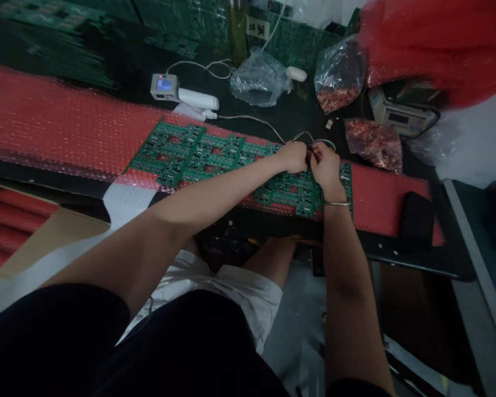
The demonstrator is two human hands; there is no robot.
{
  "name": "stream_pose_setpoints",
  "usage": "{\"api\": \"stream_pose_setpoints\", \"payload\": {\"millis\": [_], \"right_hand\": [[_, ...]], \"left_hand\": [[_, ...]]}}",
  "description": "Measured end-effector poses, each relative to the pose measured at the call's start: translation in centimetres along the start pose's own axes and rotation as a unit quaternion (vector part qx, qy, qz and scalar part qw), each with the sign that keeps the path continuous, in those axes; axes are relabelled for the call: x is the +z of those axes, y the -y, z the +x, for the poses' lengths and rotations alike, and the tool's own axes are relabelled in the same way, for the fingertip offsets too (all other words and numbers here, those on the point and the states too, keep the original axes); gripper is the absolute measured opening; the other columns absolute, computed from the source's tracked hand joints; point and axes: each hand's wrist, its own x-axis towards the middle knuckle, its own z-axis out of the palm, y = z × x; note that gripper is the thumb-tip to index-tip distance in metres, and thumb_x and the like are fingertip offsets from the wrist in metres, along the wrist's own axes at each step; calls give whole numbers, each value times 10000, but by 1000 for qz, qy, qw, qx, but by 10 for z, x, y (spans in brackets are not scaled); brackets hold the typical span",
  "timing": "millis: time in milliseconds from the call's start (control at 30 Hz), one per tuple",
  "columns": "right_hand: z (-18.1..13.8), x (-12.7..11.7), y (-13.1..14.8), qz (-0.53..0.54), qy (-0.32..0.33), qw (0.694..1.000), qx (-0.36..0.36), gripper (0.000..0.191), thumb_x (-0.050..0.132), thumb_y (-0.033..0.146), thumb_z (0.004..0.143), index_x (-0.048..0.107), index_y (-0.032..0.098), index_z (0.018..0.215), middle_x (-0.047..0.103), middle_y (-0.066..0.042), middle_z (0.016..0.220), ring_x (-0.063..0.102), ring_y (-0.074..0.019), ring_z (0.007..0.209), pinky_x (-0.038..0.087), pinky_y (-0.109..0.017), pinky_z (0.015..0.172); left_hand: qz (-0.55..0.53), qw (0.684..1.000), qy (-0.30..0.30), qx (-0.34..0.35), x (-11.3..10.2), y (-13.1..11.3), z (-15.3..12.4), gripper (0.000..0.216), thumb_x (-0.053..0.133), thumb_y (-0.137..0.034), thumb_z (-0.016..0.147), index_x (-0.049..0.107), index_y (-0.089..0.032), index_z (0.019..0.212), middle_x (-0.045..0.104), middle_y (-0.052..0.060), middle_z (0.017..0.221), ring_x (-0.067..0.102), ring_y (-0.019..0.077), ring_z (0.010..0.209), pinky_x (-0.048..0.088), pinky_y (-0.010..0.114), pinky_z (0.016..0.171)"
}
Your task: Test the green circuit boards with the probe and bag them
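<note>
A panel of green circuit boards [217, 153], full of small components, lies on red bubble wrap. Above its right part, my left hand [294, 157] is closed in a fist-like grip. Close beside it, my right hand [326, 165] pinches with bent fingers. A bundle of thin coloured wires [268, 124] runs in from a white plug and loops around behind both hands, its end going in between my fingers. The fingertips and whatever wire end they grip are mostly hidden. On my right wrist sits a metal bangle [337, 203].
Red bubble wrap [66, 118] spreads along the dark table. Behind the boards are a small device with a lit screen [164, 86], a white cylinder [198, 99] and a clear bag [260, 80]. Bags of small copper-coloured parts [374, 143] and a black block [416, 220] lie at right.
</note>
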Motion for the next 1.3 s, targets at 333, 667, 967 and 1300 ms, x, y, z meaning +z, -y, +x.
{"api": "stream_pose_setpoints", "payload": {"millis": [333, 667, 967, 1300], "right_hand": [[1, -4, 6, -10, 12, 1000, 11, 103, 567, 188, 943, 654, 237, 970, 734, -76, 913, 686, -268, 873, 551, -418, 870], [-1, -24, 17, 47, -30, 998, 23, 253, 588, 469, 1042, 607, 250, 916, 698, -42, 855, 675, -229, 825, 555, -381, 830], [-91, -69, 64, 54, 5, 999, -4, 357, 562, 583, 1022, 628, 260, 885, 752, -64, 902, 701, -247, 878, 576, -413, 850], [-103, -57, 61, 40, 3, 999, -23, 322, 558, 557, 1021, 641, 276, 887, 765, -73, 921, 710, -281, 935, 575, -456, 891]], "left_hand": [[11, 997, -61, 39, 16, 9, -4, 318, 598, -159, 932, 787, -54, 1165, 771, 193, 1111, 720, 325, 1126, 548, 425, 1042], [137, 965, -79, 210, 27, 26, -42, 336, 559, -232, 983, 833, -174, 1169, 624, 175, 1472, 538, 375, 1367, 448, 520, 1121], [23, 983, -17, 182, 10, 26, -40, 488, 536, -248, 1003, 674, -241, 1471, 643, 96, 1499, 513, 284, 1461, 382, 414, 1247], [72, 981, -157, 85, -66, 137, -237, 444, 413, -465, 1083, 726, -153, 1134, 710, 117, 1059, 663, 261, 979, 550, 399, 916]]}}
